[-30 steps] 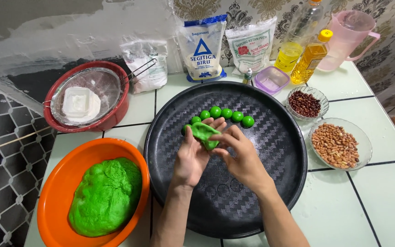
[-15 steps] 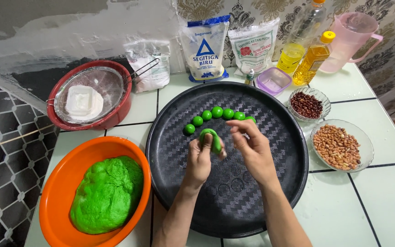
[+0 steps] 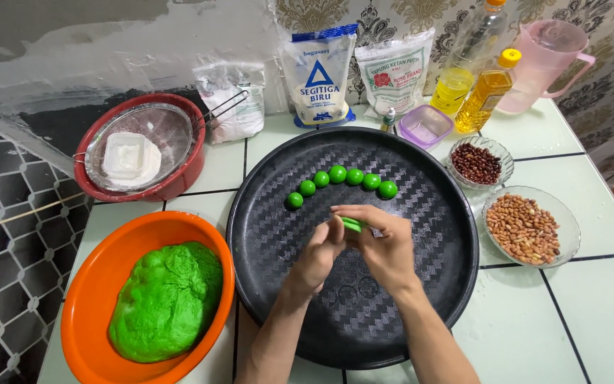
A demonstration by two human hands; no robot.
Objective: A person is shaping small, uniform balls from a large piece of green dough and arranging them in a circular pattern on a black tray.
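Pinching a small piece of green dough (image 3: 352,225) between them, the left hand (image 3: 319,252) and right hand (image 3: 385,245) meet over the middle of the black tray (image 3: 421,306). Both hands are closed narrowly on the piece, fingertips touching it from either side, so only a short green end shows between them. Just beyond the hands, six green balls (image 3: 337,175) lie on the tray in a shallow arc, each touching or nearly touching the next. Left of the tray, an orange bowl (image 3: 94,284) holds a large lump of green dough (image 3: 168,299). Behind that bowl stands a red bowl (image 3: 179,178) with a sieve (image 3: 136,153) resting in it. Right of the tray sit two glass dishes, one of peanuts (image 3: 524,227) and one of dark beans (image 3: 476,163). Flour bags (image 3: 319,75), oil bottles (image 3: 485,92) and a pink jug (image 3: 545,64) line the wall.
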